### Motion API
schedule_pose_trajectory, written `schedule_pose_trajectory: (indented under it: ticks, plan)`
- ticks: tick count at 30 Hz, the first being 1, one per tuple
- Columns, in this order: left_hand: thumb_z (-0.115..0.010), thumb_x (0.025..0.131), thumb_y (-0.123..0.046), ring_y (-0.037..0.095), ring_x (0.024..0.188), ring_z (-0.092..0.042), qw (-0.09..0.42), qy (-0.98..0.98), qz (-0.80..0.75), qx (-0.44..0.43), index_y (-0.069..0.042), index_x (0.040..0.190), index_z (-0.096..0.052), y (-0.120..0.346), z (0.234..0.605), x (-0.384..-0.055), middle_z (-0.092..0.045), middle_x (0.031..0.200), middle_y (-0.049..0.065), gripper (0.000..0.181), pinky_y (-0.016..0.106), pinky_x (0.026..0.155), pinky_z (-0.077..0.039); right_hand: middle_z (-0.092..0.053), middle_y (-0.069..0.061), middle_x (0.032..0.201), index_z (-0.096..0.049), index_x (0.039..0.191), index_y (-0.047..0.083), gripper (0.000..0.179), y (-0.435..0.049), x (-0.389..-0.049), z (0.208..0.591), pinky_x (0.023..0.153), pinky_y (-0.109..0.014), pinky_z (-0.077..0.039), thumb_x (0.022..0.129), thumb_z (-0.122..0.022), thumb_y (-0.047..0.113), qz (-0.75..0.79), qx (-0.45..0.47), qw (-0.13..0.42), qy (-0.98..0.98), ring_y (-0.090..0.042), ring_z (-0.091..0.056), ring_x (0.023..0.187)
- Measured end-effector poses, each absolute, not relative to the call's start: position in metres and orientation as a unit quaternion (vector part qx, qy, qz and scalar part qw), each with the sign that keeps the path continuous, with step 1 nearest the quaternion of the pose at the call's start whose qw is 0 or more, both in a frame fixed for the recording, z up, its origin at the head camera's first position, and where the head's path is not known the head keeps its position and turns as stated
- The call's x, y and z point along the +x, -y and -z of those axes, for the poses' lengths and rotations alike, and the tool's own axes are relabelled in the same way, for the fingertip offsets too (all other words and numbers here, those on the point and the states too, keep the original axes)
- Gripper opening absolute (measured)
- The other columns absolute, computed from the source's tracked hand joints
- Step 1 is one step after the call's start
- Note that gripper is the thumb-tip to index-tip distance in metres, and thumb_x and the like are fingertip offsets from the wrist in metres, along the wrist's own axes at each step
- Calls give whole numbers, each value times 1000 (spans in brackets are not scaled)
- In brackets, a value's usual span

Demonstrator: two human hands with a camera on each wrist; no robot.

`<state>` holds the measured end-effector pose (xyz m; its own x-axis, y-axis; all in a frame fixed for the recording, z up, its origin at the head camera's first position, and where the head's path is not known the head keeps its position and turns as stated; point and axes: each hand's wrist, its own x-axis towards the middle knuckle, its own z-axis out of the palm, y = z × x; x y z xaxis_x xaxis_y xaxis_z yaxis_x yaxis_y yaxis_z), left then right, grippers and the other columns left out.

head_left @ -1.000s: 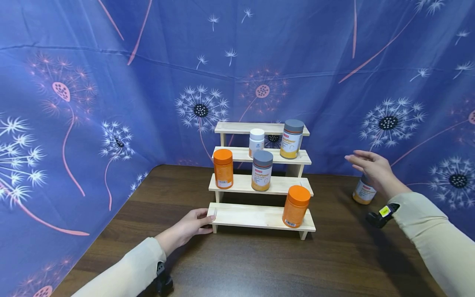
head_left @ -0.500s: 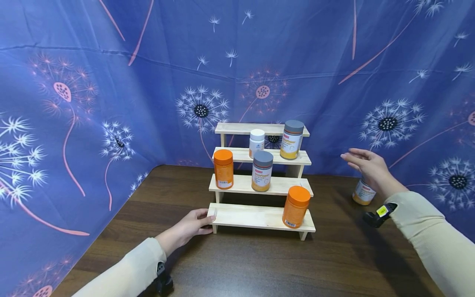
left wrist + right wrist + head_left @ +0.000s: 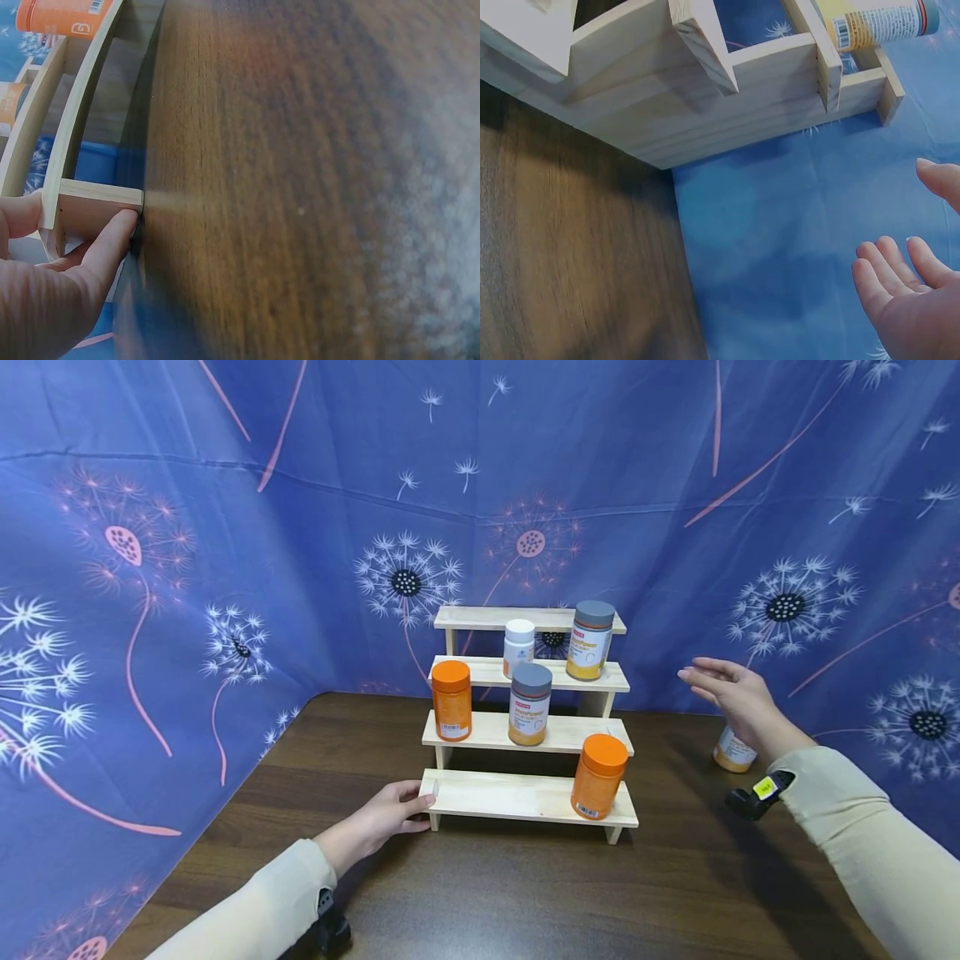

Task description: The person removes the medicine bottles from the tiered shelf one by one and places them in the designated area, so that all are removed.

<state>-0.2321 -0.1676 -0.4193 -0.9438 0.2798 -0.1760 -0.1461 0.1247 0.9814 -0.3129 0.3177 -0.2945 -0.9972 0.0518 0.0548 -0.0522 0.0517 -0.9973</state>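
A stepped wooden display shelf (image 3: 517, 795) stands on the table with jars on its tiers. My left hand (image 3: 378, 822) grips the left end of its lowest tier, thumb on top. In the left wrist view, fingers (image 3: 112, 240) lie against the end support (image 3: 97, 202). My right hand (image 3: 738, 697) is raised to the right of the shelf, fingers extended, holding nothing. Partly hidden behind that hand, a grey-lidded jar (image 3: 733, 752) stands on the table. In the right wrist view, the thumb (image 3: 941, 180) is spread from the fingers, apart from the shelf's side.
The lowest tier bears an orange jar (image 3: 598, 777). Above stand another orange jar (image 3: 452, 702) and a grey-lidded jar (image 3: 529, 706), then a small white bottle (image 3: 518, 647) and a further grey-lidded jar (image 3: 590, 642). A blue dandelion-print cloth (image 3: 337, 568) hangs behind the table (image 3: 480, 893).
My right hand has drifted left, a little toward the shelf and away from the jar behind it. The left hand, the shelf and the jars have stayed put.
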Motion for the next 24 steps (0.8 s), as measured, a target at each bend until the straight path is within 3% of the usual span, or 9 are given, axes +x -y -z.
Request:
schedule_pose_trajectory:
  ticks: [4, 11, 24]
  plan:
    - [-49, 100, -7, 22, 103, -59, 162, -733, -659, 46, 18, 136, -36, 167, 419, -232, -51, 123, 26, 45, 44, 94, -56, -56, 16, 102, -45, 128, 15, 47, -315, -313, 294, 75, -7, -54, 89, -71, 22, -683, 6, 38, 729, 9, -61, 87]
    - [-48, 101, -6, 21, 102, -59, 159, -736, -656, 48, 18, 136, -36, 166, 419, -232, -52, 122, 26, 44, 44, 94, -56, -54, 17, 105, -28, 150, 4, 83, -312, -315, 289, 77, -5, -52, 86, -73, 31, -664, 4, 43, 747, 10, -60, 88]
    - [-47, 101, -7, 22, 103, -59, 159, -742, -650, 47, 18, 136, -36, 165, 420, -233, -51, 122, 26, 44, 44, 94, -56, -58, 18, 99, -25, 151, 0, 90, -294, -321, 288, 72, -4, -52, 84, -76, 31, -671, 7, 56, 739, 7, -61, 87]
